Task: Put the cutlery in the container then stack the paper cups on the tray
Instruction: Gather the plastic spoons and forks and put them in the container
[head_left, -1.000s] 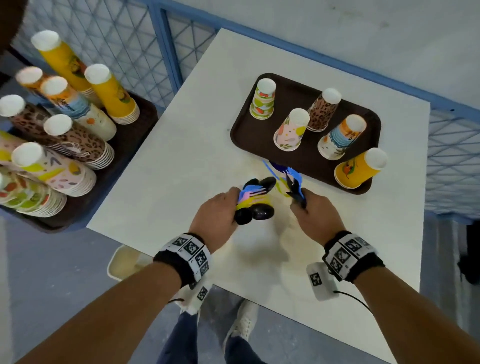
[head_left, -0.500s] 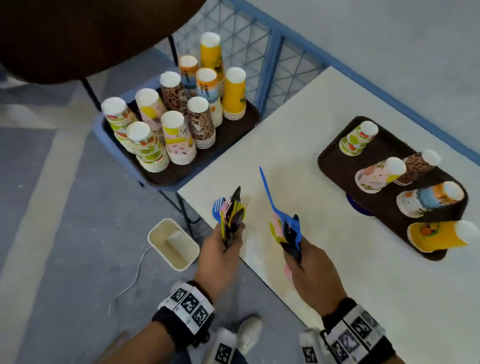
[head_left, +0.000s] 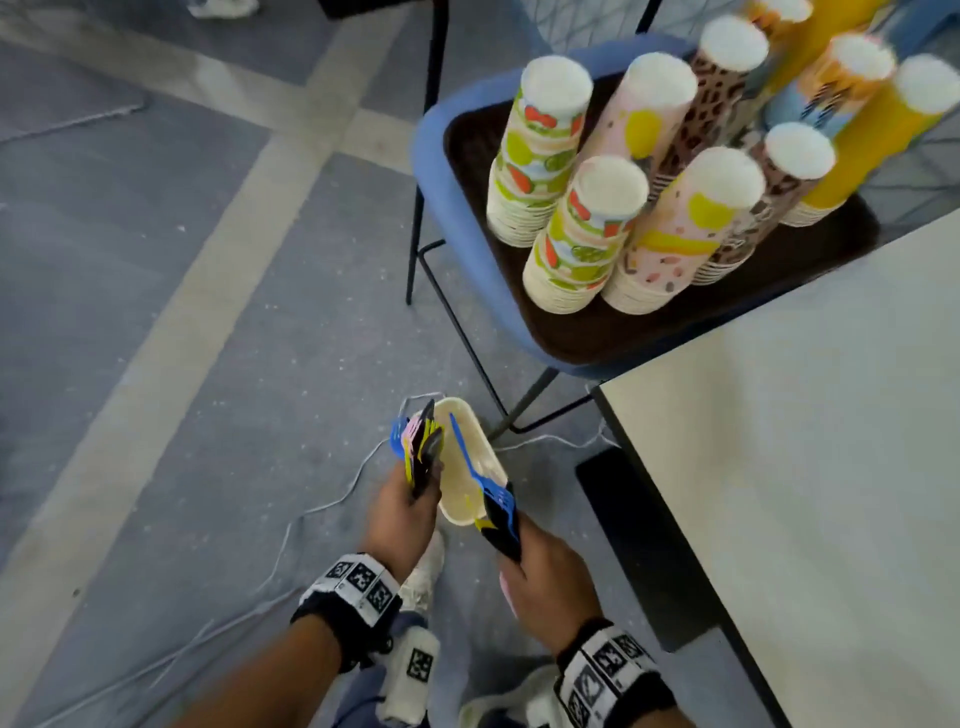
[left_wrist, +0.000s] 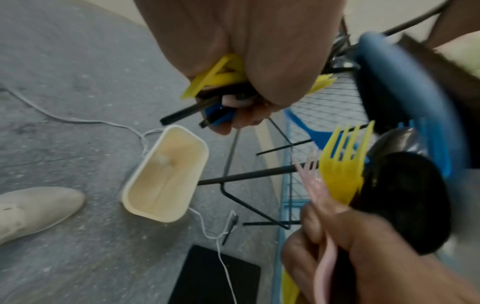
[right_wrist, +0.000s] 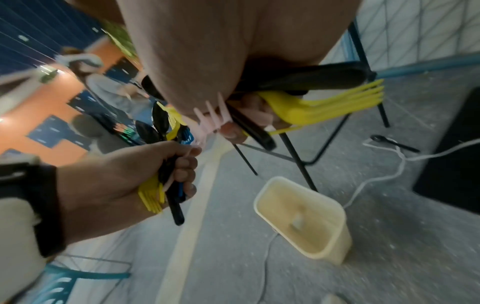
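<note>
Cream plastic, the container (head_left: 470, 462) stands on the grey floor at lower centre of the head view, seemingly with nothing in it yet. The left hand (head_left: 400, 512) grips a bundle of cutlery (head_left: 422, 449) at its left rim; the right hand (head_left: 540, 571) grips a second bundle (head_left: 496, 512) at its near end, one blue piece sticking up over the opening. Tall cup stacks (head_left: 571, 228) fill a brown tray (head_left: 597, 332) on a blue chair at upper right (the white table (head_left: 831, 415) fills the right edge).

In the left wrist view, the container sits at centre left beside a pale shoe (left_wrist: 33, 207), handles poking out below the curled fingers (left_wrist: 241, 121).

In the right wrist view, the container is at lower right, and a black spoon (right_wrist: 389, 142) lies on the floor at right, apart from it.

My judgement: neither bundle is dropped in, the stray spoon still needs collecting, and cup stacking is not begun.
</note>
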